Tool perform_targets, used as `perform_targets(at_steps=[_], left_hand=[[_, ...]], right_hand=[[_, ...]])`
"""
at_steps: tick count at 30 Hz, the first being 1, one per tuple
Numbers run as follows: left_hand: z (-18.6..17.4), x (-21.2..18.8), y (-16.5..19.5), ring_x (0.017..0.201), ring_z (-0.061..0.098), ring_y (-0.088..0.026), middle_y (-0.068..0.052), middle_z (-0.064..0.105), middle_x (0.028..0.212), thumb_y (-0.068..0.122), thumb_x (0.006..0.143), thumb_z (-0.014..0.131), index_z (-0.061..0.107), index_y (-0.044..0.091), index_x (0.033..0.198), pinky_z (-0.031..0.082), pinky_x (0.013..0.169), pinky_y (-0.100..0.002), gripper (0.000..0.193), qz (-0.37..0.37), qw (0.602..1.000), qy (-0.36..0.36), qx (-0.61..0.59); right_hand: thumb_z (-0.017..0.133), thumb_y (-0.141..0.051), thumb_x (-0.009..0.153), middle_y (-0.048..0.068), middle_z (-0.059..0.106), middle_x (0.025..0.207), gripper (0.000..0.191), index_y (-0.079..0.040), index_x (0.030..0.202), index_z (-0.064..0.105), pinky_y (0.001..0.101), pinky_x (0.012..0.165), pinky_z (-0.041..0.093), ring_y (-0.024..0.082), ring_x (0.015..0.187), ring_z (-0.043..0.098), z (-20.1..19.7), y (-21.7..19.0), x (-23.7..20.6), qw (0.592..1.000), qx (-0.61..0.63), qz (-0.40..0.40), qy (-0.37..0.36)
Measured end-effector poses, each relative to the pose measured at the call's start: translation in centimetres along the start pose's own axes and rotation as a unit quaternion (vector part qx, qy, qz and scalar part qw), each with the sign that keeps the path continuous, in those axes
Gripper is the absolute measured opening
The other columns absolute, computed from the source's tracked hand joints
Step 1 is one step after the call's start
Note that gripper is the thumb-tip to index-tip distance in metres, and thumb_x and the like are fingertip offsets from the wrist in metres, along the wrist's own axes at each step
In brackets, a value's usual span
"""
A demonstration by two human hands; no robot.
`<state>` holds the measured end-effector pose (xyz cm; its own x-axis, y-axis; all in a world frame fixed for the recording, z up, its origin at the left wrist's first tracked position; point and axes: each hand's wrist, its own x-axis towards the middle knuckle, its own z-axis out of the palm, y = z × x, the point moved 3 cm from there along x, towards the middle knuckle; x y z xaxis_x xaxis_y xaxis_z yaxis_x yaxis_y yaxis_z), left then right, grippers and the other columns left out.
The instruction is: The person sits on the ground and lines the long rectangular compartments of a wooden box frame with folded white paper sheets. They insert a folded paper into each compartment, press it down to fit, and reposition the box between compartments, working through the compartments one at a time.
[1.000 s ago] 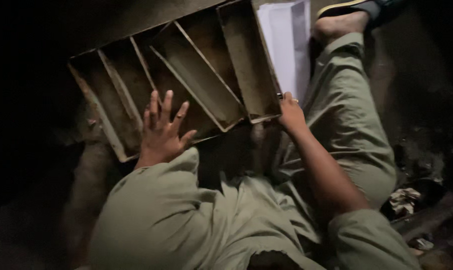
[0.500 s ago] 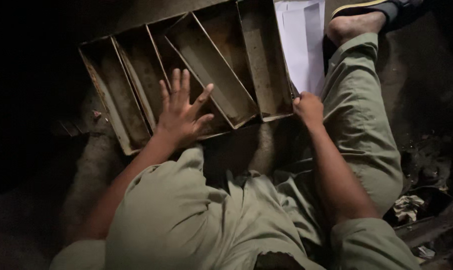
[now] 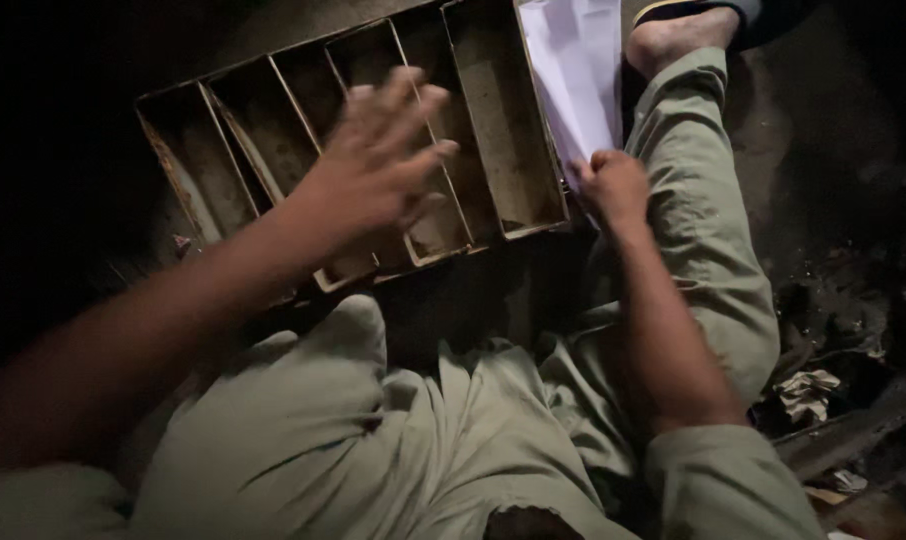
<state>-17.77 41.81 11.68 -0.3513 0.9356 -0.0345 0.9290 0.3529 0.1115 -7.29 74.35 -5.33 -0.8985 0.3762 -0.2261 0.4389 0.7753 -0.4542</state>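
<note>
A rusty metal tray [image 3: 188, 170] divided into several long narrow compartments lies on the dark floor in front of me. My left hand [image 3: 373, 170] hovers over its middle compartments, fingers spread, blurred by motion and holding nothing. My right hand [image 3: 613, 185] is at the tray's right end, fingers closed on the lower edge of a stack of white paper sheets [image 3: 573, 70] that leans against the tray's right side. My legs in olive trousers [image 3: 693, 230] are folded below and to the right of the tray.
My bare foot in a sandal [image 3: 673, 30] rests at the top right. Crumpled scraps and debris [image 3: 808, 390] lie on the dark ground at the right. The surroundings on the left are black and unreadable.
My left hand has lifted off the tray's near edge and swung right and up over the compartments. My right hand stays on the paper at the tray's right end.
</note>
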Motion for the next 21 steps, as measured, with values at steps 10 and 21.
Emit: perform_targets(at_steps=[10,21], left_hand=[[0.7,9.7,2.7,0.147,0.039,-0.036,-0.016,0.055,0.143,0.051,0.108,0.039,0.056,0.012,0.139,0.016,0.124,-0.066,0.053,0.021,0.976,-0.208,-0.063],[6.4,12.3,-5.2,0.088,0.075,-0.022,-0.010,0.077,0.095,0.050,0.084,0.078,0.074,0.003,0.105,0.060,0.080,-0.039,0.052,-0.196,0.836,0.055,-0.509]], right_hand=[[0.064,-0.018,0.104,0.019,0.070,0.112,0.022,0.002,0.113,0.067,0.0406,0.083,0.052,0.028,0.095,0.066,-12.0,-5.4,-1.0,0.985,0.082,-0.139,-0.057],[0.072,-0.009,0.081,0.022,0.041,0.161,0.016,-0.001,0.091,0.061,0.0438,0.092,0.053,0.039,0.143,0.048,-7.7,-16.0,-6.6,0.892,0.202,-0.361,-0.182]])
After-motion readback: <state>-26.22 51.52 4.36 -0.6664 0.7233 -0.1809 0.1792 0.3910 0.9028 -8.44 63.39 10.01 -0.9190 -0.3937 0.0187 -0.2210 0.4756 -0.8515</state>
